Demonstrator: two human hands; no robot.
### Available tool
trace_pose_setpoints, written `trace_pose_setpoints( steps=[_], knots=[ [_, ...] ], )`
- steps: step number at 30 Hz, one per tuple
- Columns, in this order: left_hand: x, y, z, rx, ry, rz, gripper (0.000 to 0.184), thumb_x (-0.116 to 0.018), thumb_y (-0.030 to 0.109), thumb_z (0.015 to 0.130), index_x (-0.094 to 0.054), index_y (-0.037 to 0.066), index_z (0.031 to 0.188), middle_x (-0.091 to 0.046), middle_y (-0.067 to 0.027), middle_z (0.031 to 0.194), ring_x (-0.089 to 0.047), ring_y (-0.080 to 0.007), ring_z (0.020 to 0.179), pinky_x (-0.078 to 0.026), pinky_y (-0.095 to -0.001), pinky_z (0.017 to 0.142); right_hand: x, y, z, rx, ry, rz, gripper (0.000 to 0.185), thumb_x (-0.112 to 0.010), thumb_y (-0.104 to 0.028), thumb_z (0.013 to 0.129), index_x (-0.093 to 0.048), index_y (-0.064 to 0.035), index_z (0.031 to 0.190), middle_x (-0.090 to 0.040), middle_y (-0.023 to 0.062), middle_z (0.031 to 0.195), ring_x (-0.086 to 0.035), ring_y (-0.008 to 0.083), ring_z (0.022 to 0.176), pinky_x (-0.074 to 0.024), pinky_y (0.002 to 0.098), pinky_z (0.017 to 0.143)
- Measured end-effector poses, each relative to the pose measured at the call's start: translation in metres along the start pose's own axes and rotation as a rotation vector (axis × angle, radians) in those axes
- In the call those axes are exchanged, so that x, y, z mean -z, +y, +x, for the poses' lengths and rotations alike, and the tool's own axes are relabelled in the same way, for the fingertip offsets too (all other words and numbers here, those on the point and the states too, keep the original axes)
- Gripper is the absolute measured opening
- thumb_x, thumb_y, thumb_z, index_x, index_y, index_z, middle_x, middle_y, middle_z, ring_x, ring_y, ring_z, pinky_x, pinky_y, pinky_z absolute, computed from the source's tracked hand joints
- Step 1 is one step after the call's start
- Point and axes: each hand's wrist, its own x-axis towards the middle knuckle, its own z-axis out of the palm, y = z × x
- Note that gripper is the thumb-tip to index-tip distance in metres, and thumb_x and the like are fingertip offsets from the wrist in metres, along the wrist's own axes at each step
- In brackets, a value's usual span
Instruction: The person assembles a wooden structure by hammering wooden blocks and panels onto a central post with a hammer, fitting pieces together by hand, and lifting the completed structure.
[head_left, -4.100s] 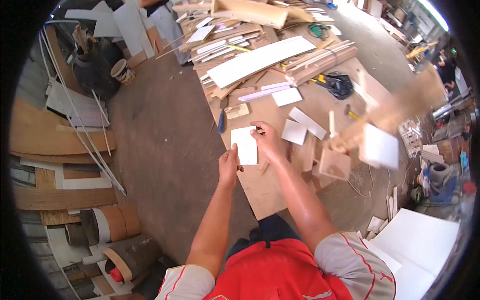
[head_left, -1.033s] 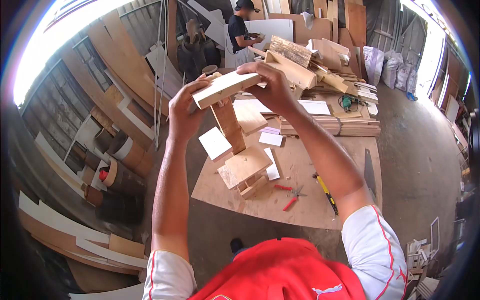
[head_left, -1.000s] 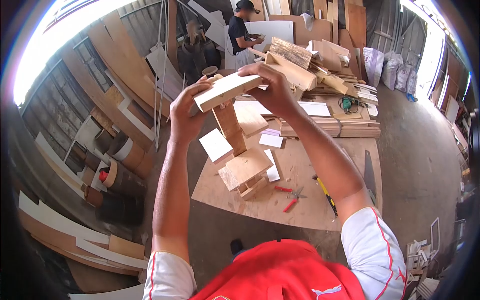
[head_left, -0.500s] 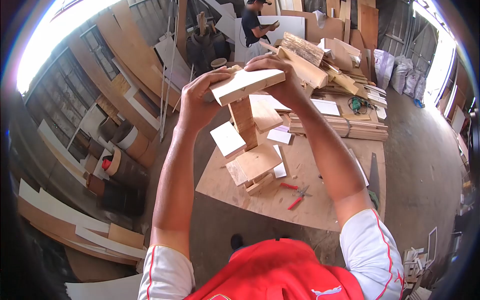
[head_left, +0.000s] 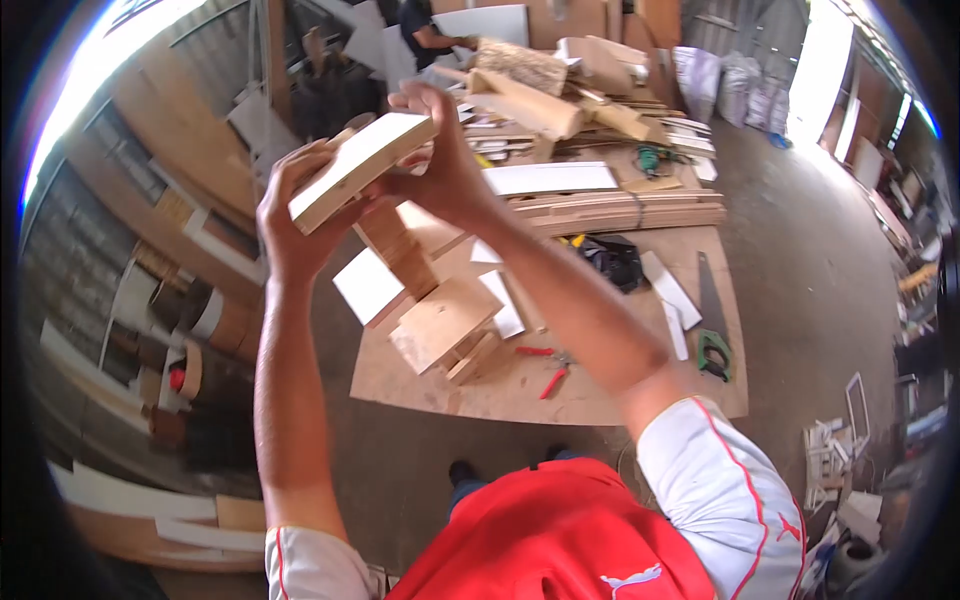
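Observation:
A thick pale wooden board is gripped at its two ends, raised at a slant toward the upper right. My left hand is closed around its lower left end. At the upper right end, my right hand has its fingers wrapped over and under the board. Below it stands a wooden post with a white-faced block at its side and a flat wooden piece at its foot. Whether the board touches or is fixed to the post, I cannot tell.
Red-handled pliers and a green-handled handsaw lie on the worktable. A black plastic bag, stacked slats, a green power tool and heaped offcuts lie beyond. A person stands behind the heap.
Both hands have shifted left with the board, which now slants more steeply. My view has turned to the right, bringing the black bag and the saw handle into clearer sight.

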Motion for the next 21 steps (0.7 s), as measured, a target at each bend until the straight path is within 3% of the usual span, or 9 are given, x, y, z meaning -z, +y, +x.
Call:
trace_pose_setpoints(
  steps=[2,4,5,10,14,18,21],
  knots=[
    [0.003,0.003,0.005,-0.067,-0.025,0.062,0.062,-0.099,0.016,0.062,-0.068,0.003,0.114,-0.071,-0.0147,0.119,-0.069,-0.0298,0.115,-0.054,-0.0437,0.100,-0.008,-0.001,-0.019,-0.132,0.129,0.013,0.082,-0.095,-0.026,0.072,-0.051,-0.0046,0.138,-0.061,0.0109,0.135,-0.066,0.0188,0.108,-0.0544,0.0356,0.082],
    [0.006,0.002,0.013,-0.131,-0.060,0.059,0.060,-0.098,0.022,0.063,-0.069,0.004,0.112,-0.073,-0.0139,0.115,-0.070,-0.0299,0.109,-0.056,-0.0424,0.094,-0.015,-0.004,-0.029,-0.213,0.022,0.053,0.064,-0.091,-0.026,0.078,-0.059,-0.0046,0.130,-0.066,0.0089,0.121,-0.066,0.0182,0.104,-0.0536,0.0355,0.080],
    [0.011,0.001,0.019,-0.179,-0.092,0.079,0.059,-0.098,0.023,0.064,-0.069,0.004,0.112,-0.073,-0.0136,0.113,-0.070,-0.0299,0.108,-0.057,-0.0422,0.093,-0.022,-0.005,-0.033,-0.164,0.043,0.086,0.049,-0.088,-0.024,0.081,-0.065,-0.0049,0.120,-0.066,0.0069,0.106,-0.066,0.0194,0.097,-0.0531,0.0349,0.080],
    [0.020,-0.009,0.033,-0.338,-0.158,0.110,0.047,-0.089,0.012,0.069,-0.075,0.003,0.112,-0.075,-0.0125,0.109,-0.071,-0.0284,0.101,-0.057,-0.0387,0.087,-0.046,-0.016,-0.045,-0.010,0.160,-0.133,0.043,-0.085,-0.015,0.081,-0.065,-0.0049,0.118,-0.066,0.0113,0.104,-0.067,0.0250,0.095,-0.0533,0.0365,0.079],
    [0.026,-0.018,0.039,-0.381,-0.161,0.027,0.045,-0.087,0.005,0.064,-0.078,0.003,0.109,-0.075,-0.0104,0.103,-0.071,-0.0281,0.094,-0.058,-0.0377,0.083,-0.073,-0.028,-0.054,0.091,0.304,-0.359,0.039,-0.084,-0.011,0.081,-0.065,-0.0035,0.114,-0.067,0.0134,0.101,-0.069,0.0288,0.089,-0.0560,0.0378,0.074],
    [0.034,-0.026,0.048,-0.414,-0.261,-0.094,0.050,-0.086,0.006,0.063,-0.077,0.003,0.112,-0.073,-0.0109,0.106,-0.068,-0.0291,0.097,-0.056,-0.0387,0.087,-0.095,-0.023,-0.052,0.034,0.443,-0.415,0.033,-0.078,-0.007,0.083,-0.066,-0.0026,0.113,-0.069,0.0142,0.099,-0.071,0.0290,0.088,-0.0583,0.0374,0.072],
    [0.032,-0.041,0.051,-0.487,-0.250,-0.169,0.048,-0.084,0.010,0.067,-0.077,0.003,0.114,-0.072,-0.0118,0.107,-0.065,-0.0289,0.094,-0.053,-0.0397,0.083,-0.097,-0.012,-0.052,0.054,0.500,-0.510,0.024,-0.071,-0.005,0.084,-0.067,-0.0034,0.108,-0.070,0.0128,0.095,-0.072,0.0312,0.088,-0.0554,0.0382,0.068]
  ],
)
